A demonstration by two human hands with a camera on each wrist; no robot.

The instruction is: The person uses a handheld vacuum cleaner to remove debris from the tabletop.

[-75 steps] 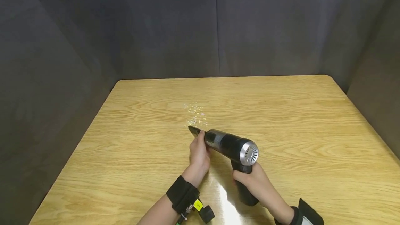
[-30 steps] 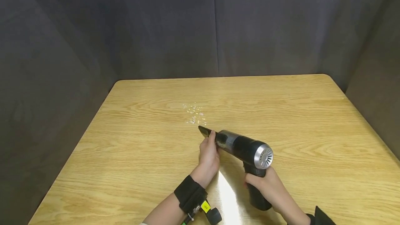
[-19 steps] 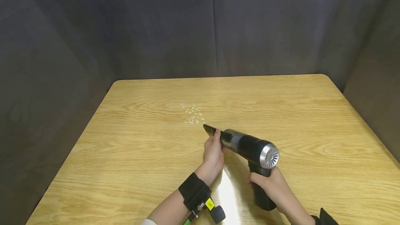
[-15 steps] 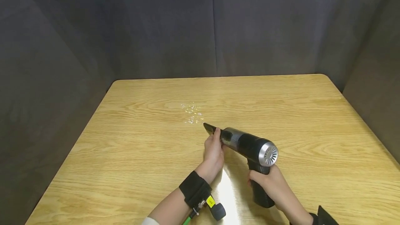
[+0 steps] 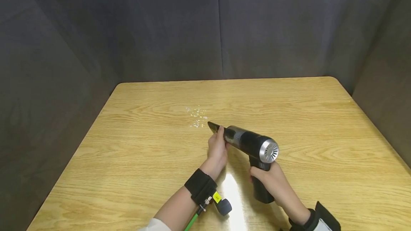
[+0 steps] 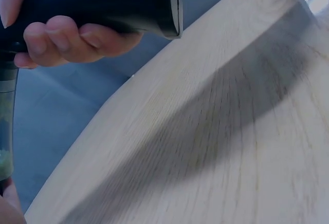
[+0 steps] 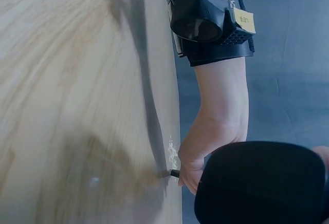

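A black handheld vacuum cleaner [image 5: 250, 142] with a clear dust chamber and a silver vented rear is held above the table. My right hand [image 5: 269, 177] grips its handle; in the left wrist view the right-hand fingers [image 6: 59, 41] wrap round that handle. My left hand [image 5: 217, 150] holds the vacuum's front end near the flat black nozzle [image 5: 213, 126], thumb on top. Small pale scraps [image 5: 197, 116] lie scattered on the table, just left of and beyond the nozzle tip. In the right wrist view the handle base [image 7: 259, 183] covers part of the left hand [image 7: 205, 147].
The wooden table [image 5: 135, 145] has dark curtains [image 5: 167, 27] behind it and at both sides. A camera on a black strap [image 5: 201, 187] sits on the left wrist, with a green cable [image 5: 191, 221] running from it. Another strap [image 5: 309, 220] is on the right wrist.
Both hands and the vacuum first shifted right, then a little forward and left. The nozzle now sits beside the scraps' right edge. Fewer scraps show near the front of the patch.
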